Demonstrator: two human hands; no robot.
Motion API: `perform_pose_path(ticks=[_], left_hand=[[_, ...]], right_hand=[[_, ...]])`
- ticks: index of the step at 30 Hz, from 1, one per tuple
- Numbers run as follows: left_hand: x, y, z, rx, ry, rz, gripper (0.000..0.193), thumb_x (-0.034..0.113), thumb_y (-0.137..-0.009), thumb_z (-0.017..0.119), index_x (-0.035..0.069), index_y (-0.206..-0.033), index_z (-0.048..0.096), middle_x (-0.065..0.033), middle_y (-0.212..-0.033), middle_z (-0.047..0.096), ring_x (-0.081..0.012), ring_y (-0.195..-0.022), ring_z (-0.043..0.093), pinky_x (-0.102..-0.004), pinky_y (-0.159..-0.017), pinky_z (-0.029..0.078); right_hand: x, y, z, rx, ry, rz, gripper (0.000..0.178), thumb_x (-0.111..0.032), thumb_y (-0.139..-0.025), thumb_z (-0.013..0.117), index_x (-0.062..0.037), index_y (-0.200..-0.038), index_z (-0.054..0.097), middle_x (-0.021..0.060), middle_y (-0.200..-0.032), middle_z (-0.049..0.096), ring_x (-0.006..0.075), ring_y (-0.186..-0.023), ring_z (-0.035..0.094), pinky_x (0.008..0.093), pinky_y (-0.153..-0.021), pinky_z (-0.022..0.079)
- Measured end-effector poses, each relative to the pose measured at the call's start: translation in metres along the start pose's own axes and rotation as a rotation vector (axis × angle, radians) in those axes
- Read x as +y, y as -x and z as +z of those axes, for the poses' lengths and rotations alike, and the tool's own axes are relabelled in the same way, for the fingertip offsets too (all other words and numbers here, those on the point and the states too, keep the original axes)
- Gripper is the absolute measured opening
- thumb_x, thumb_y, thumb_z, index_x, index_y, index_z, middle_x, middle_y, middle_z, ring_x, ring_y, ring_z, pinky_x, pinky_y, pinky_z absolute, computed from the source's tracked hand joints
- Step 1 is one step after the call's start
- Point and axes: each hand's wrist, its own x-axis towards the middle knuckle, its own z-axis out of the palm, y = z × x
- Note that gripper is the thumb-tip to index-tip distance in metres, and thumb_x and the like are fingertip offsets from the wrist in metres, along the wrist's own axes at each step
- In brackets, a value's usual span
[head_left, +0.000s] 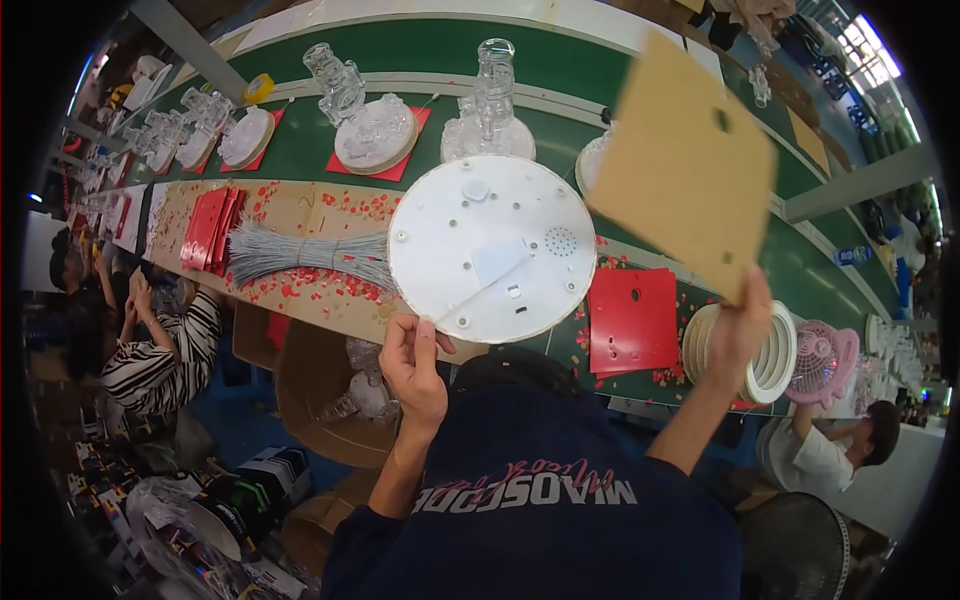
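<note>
My left hand [416,368] pinches the near edge of a round white plastic base [425,240], its thumb on top. The base shows several small screw holes, a round cluster of dots and a clear flap or film lying across it. Blurred by motion, my right hand [742,325] grips the lower corner of a tan card sheet [690,165] with cut-out holes, raised to the right of the base. Beside that hand stand several white rings [770,360]. Between the hands lies a stack of red cards [633,325] with holes.
A bundle of grey wire ties [310,255] and more red cards [208,228] lie left on cardboard strewn with red scraps. Clear figures on round bases [378,135] line the green conveyor [290,110]. A pink fan [822,362] stands right. Co-workers [165,345] sit on both sides.
</note>
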Motion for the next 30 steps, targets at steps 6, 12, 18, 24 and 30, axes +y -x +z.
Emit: perform_pose_path(ticks=[6, 12, 18, 24, 30], left_hand=[[-0.006, -0.002, -0.005, 0.025, 0.047, -0.012, 0.033, 0.028, -0.107, 0.039, 0.001, -0.097, 0.055, -0.0056, -0.072, 0.062, -0.0054, -0.056, 0.044, -0.0225, -0.052, 0.027], [-0.003, -0.001, -0.005, 0.081, 0.261, -0.116, 0.059, 0.051, -0.103, 0.027, 0.001, -0.102, 0.058, -0.0021, -0.072, 0.055, -0.0085, -0.059, 0.041, -0.0237, -0.054, 0.028], [-0.003, -0.005, -0.020, 0.040, 0.279, -0.231, 0.052, 0.047, -0.102, 0.041, 0.000, -0.112, 0.063, 0.0015, -0.079, 0.057, -0.0066, -0.061, 0.040, -0.0240, -0.055, 0.028], [0.018, -0.009, -0.025, -0.019, 0.194, -0.383, 0.044, 0.020, -0.096, 0.062, -0.003, -0.133, 0.056, -0.0046, -0.104, 0.069, -0.0071, -0.083, 0.062, -0.0218, -0.064, 0.045], [0.031, -0.027, -0.031, -0.067, 0.185, -0.380, 0.041, 0.009, -0.092, 0.068, 0.000, -0.126, 0.047, -0.0150, -0.107, 0.071, -0.0167, -0.091, 0.071, -0.0273, -0.079, 0.055]], right_hand=[[0.048, 0.039, 0.101, -0.330, 0.173, 0.378, 0.019, -0.013, -0.099, 0.065, 0.0034, -0.105, 0.071, 0.0039, -0.083, 0.071, 0.0071, -0.063, 0.061, 0.0207, -0.057, 0.046], [0.037, 0.041, 0.103, -0.339, 0.212, 0.384, 0.027, -0.014, -0.098, 0.068, 0.0058, -0.116, 0.070, 0.0001, -0.073, 0.067, 0.0016, -0.050, 0.049, 0.0173, -0.044, 0.033], [0.031, 0.057, 0.106, -0.352, 0.263, 0.338, 0.041, -0.007, -0.096, 0.068, 0.0049, -0.135, 0.063, -0.0066, -0.066, 0.053, -0.0002, -0.051, 0.046, 0.0174, -0.044, 0.033], [0.029, 0.056, 0.099, -0.440, 0.316, 0.292, 0.048, -0.002, -0.096, 0.066, 0.0019, -0.143, 0.057, -0.0098, -0.067, 0.044, -0.0016, -0.053, 0.041, 0.0171, -0.045, 0.031], [0.036, 0.069, 0.097, -0.451, 0.307, 0.277, 0.048, -0.001, -0.096, 0.064, 0.0006, -0.144, 0.056, -0.0103, -0.068, 0.042, -0.0020, -0.053, 0.040, 0.0171, -0.046, 0.030]])
